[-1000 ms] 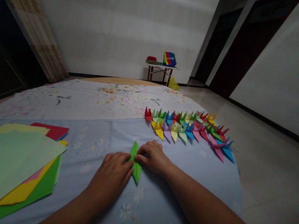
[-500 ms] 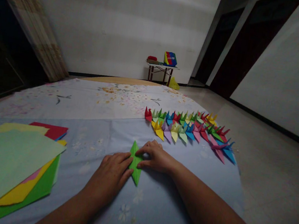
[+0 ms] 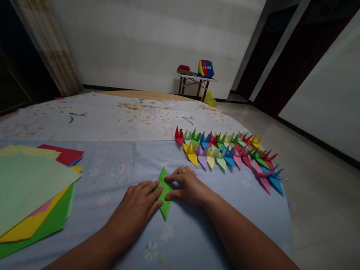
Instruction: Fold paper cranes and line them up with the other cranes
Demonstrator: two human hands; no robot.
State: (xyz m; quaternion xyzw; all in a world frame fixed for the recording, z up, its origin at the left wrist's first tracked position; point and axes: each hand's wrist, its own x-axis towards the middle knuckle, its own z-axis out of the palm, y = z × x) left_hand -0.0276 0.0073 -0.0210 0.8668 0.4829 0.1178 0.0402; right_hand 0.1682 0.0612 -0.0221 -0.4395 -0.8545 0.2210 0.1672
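Note:
A narrow, diamond-shaped piece of green folded paper (image 3: pixel 166 188) lies on the blue part of the tablecloth, one point facing away and one toward me. My left hand (image 3: pixel 139 201) lies almost flat at its left side, with fingertips and thumb resting on the edge. From the right, my right hand (image 3: pixel 189 186) has its thumb and forefinger on the paper's right edge, the other fingers curled. The fingertips cover parts of both edges. Whether a flap is lifted under the right fingers is too small to tell.
Coloured paper sheets (image 3: pixel 18 188) lie stacked at the left. Rows of folded paper cranes (image 3: pixel 224 152) stand at the right, near the round table's edge. A flowered cloth (image 3: pixel 129 116) covers the far half. Beyond, a small table (image 3: pixel 196 78) bears a colourful box (image 3: pixel 206 68).
Both hands keep their places on the green folded paper, with only a slight shift of the fingers. The whole view has tilted a little.

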